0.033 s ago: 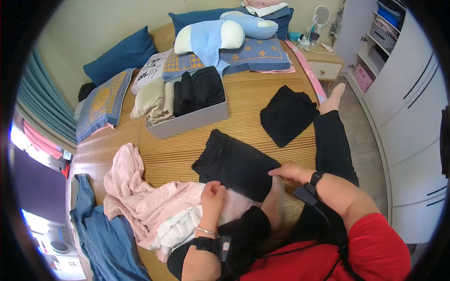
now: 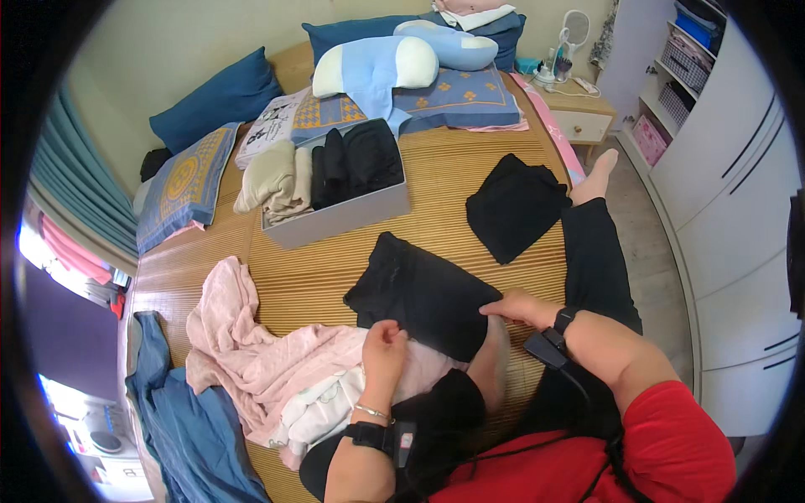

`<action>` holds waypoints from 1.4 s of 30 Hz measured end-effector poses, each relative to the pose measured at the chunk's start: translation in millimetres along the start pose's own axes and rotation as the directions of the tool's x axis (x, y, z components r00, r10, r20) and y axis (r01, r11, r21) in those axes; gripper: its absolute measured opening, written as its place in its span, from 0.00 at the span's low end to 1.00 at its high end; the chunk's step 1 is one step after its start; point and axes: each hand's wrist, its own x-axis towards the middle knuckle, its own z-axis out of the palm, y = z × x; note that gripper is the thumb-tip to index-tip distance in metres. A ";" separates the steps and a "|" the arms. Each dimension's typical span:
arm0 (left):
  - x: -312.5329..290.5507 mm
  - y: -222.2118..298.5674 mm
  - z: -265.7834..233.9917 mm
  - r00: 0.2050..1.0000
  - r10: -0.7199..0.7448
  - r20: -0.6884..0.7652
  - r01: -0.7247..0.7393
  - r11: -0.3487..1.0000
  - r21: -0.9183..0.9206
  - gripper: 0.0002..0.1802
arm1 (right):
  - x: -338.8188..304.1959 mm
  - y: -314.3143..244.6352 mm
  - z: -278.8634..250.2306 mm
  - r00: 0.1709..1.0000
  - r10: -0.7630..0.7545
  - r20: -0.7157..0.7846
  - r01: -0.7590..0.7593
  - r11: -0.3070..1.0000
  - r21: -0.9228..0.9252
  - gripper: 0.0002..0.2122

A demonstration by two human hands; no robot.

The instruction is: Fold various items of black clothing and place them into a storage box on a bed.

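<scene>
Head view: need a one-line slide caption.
Both hands, left hand and right hand, press a folded black garment on a bamboo bed mat, beside pink clothes and a grey box.

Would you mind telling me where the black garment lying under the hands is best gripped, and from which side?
Probably at the near edge of the black garment, coming from the person's side. It lies flat on the slatted mat with that edge toward the body, where the left hand and right hand already rest; its left side borders the pink clothes.
</scene>
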 end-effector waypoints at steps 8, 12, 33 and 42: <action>38.3 26.7 30.2 0.781 0.539 0.316 -0.618 0.590 0.520 0.23 | 23.6 9.8 18.2 0.959 -0.257 -0.118 0.282 0.903 0.323 0.13; 42.4 2.2 18.7 0.929 0.300 0.217 -0.361 0.602 0.713 0.36 | 10.2 6.2 4.0 0.975 -0.177 -0.133 0.221 0.833 0.507 0.13; 129.0 14.1 15.0 0.982 0.186 -0.022 -0.115 0.692 0.713 0.08 | 20.2 3.0 6.2 0.922 -0.351 -0.165 0.381 0.739 0.555 0.12; 128.6 -8.1 15.9 0.947 0.078 -0.311 0.048 0.925 0.376 0.05 | 23.6 18.3 -4.6 0.995 -0.087 -0.040 0.090 0.690 0.718 0.11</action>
